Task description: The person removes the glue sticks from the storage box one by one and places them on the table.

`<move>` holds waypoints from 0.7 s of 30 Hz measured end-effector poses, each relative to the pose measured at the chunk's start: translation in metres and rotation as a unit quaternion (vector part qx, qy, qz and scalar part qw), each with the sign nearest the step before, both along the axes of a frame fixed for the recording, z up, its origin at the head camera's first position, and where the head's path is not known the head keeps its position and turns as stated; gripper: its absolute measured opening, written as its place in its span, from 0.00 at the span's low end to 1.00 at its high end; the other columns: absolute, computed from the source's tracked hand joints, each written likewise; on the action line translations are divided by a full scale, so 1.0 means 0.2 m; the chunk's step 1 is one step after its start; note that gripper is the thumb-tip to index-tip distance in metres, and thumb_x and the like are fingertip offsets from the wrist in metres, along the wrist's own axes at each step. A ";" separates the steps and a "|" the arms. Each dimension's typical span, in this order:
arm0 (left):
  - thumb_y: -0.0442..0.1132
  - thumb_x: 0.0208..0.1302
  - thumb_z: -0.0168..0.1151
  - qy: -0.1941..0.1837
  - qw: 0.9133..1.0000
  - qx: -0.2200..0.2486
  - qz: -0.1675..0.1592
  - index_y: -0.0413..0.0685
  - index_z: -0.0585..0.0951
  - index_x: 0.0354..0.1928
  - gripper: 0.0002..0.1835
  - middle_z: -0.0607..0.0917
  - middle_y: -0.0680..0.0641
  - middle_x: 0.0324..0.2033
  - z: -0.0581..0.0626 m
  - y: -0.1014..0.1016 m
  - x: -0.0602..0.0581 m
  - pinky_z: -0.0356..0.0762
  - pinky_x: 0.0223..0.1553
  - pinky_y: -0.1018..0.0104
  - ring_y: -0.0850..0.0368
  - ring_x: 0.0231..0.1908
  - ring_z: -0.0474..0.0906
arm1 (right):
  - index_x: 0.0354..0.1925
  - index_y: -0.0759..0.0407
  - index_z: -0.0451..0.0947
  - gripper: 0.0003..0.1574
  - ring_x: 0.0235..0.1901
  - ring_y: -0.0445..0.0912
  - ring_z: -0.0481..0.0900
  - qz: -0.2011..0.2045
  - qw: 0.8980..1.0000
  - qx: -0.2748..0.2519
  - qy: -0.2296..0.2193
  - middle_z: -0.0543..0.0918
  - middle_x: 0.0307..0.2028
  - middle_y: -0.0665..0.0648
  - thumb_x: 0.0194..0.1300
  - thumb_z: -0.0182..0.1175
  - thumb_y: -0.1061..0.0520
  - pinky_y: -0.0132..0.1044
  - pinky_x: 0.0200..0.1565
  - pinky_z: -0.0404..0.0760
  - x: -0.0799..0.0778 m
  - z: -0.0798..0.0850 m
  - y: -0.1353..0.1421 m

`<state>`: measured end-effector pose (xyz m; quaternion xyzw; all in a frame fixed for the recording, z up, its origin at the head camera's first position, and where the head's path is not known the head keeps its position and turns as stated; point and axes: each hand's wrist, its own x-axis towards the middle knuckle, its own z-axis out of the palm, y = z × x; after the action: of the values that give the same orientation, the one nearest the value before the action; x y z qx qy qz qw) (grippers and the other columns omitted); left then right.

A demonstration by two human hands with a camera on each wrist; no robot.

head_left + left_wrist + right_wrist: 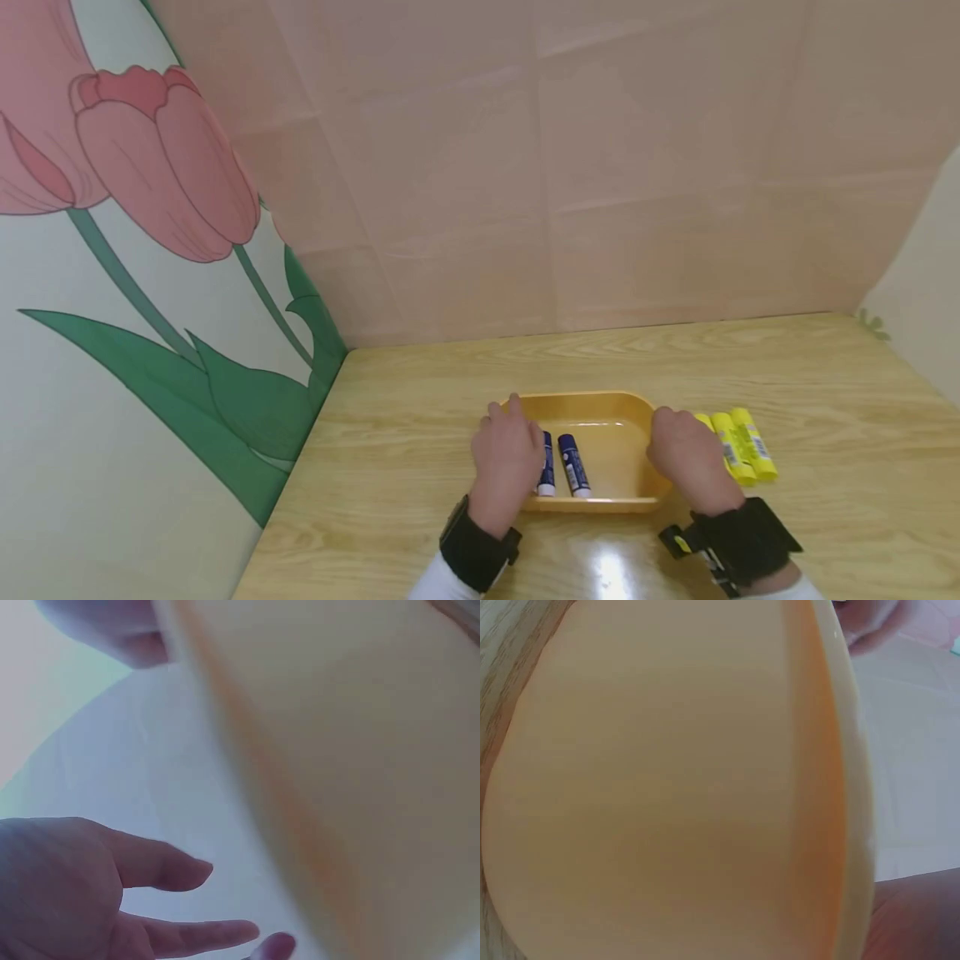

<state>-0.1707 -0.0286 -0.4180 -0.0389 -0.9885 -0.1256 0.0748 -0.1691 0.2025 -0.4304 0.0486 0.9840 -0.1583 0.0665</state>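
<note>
A shallow yellow-orange plastic tray [615,458] lies on the table between both hands. Inside its left half are two dark blue glue sticks [574,467] with white ends; one is partly covered by my left hand [510,454]. That hand is over the tray's left end, and in the left wrist view its fingers [169,866] are stretched out beside the blurred tray wall [352,750]. At the right end, my right hand [690,458] grips the rim with curled fingers. The tray's wall [667,780] fills most of the right wrist view.
Several yellow tubes [742,446] with printed labels lie side by side to the right of the tray, partly behind the right hand. The wood-grain table meets a pinkish covered wall [540,208] at the back and a tulip-painted panel [165,167] on the left.
</note>
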 end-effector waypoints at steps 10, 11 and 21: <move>0.58 0.65 0.63 0.019 0.999 -0.001 -0.047 0.48 0.75 0.36 0.20 0.76 0.50 0.22 0.09 0.13 0.10 0.67 0.20 0.63 0.55 0.24 0.76 | 0.35 0.74 0.72 0.06 0.24 0.54 0.72 -0.001 1.000 0.000 -0.001 0.73 0.25 0.62 0.61 0.56 0.68 0.41 0.25 0.72 0.00 0.01 0.00; 0.58 0.64 0.63 0.017 0.999 -0.001 -0.050 0.48 0.75 0.37 0.21 0.77 0.50 0.21 0.09 0.14 0.11 0.67 0.20 0.63 0.55 0.23 0.76 | 0.35 0.74 0.72 0.06 0.24 0.54 0.72 -0.001 1.000 -0.001 0.000 0.73 0.25 0.62 0.61 0.56 0.68 0.41 0.25 0.72 0.00 0.01 0.00; 0.63 0.60 0.66 -0.025 0.998 -0.015 -0.057 0.49 0.76 0.41 0.25 0.81 0.49 0.24 0.05 0.28 0.08 0.67 0.23 0.63 0.54 0.25 0.78 | 0.36 0.74 0.72 0.06 0.24 0.53 0.72 -0.002 1.000 -0.011 0.001 0.74 0.25 0.62 0.61 0.56 0.68 0.41 0.24 0.72 0.01 0.01 -0.01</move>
<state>-0.1538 0.0271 -0.4081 -0.0935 -0.9880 -0.1158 0.0420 -0.1669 0.2013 -0.4284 0.0498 0.9822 -0.1689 0.0653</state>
